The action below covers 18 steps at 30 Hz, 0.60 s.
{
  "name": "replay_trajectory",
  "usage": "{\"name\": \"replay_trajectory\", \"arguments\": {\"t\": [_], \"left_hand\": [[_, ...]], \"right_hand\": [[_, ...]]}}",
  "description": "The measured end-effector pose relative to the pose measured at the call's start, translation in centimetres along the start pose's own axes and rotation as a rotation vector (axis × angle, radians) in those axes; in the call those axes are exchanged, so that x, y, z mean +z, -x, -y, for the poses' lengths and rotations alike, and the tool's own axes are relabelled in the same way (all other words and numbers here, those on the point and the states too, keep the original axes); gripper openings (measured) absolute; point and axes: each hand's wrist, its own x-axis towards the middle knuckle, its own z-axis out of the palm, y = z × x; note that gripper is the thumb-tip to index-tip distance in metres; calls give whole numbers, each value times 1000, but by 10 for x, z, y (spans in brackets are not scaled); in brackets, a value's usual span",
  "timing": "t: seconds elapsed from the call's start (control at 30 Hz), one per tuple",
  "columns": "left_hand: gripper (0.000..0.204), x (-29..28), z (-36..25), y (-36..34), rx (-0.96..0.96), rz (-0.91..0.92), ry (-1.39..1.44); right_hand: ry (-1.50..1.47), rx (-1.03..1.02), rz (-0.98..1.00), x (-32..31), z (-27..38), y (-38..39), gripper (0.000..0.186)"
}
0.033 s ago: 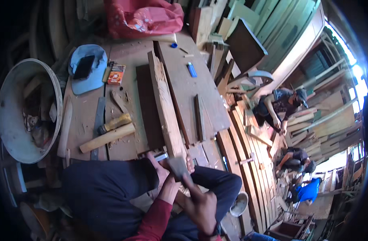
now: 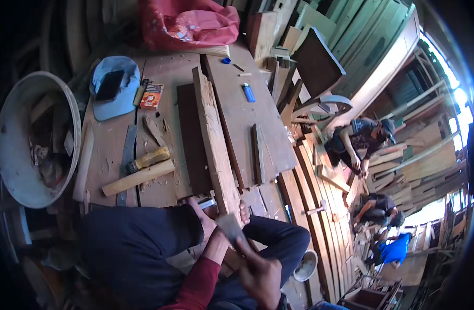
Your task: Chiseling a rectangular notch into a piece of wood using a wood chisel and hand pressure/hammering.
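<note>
A long, rough wooden beam slants up from my lap across the bench, its upper face splintered. My left hand is closed round its near end, fingers curling over the right side. My right hand grips the dark handle of a hand tool with a flat grey head. That head lies across the beam's near end in this view; whether it touches the wood I cannot tell. Partly under the beam, a bare foot shows beside my dark trouser leg.
A yellow-handled tool and a short wood piece lie left of the beam. Farther off are a blue cap with a phone, and a blue lighter. A white bucket stands at left. Other people crouch at right.
My right hand and the tool have shifted slightly downward, toward me. My left hand stays on the beam. The whole view has tilted a little.
</note>
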Motion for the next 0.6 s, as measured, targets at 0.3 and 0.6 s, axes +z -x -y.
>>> {"name": "replay_trajectory", "arguments": {"t": [0.3, 0.6], "left_hand": [[80, -22, -22, 2, -93, 147, -58], [41, -1, -11, -18, -195, 105, -32]], "right_hand": [[-252, 244, 14, -39, 14, 11, 30], [-206, 233, -31, -28, -8, 14, 31]]}}
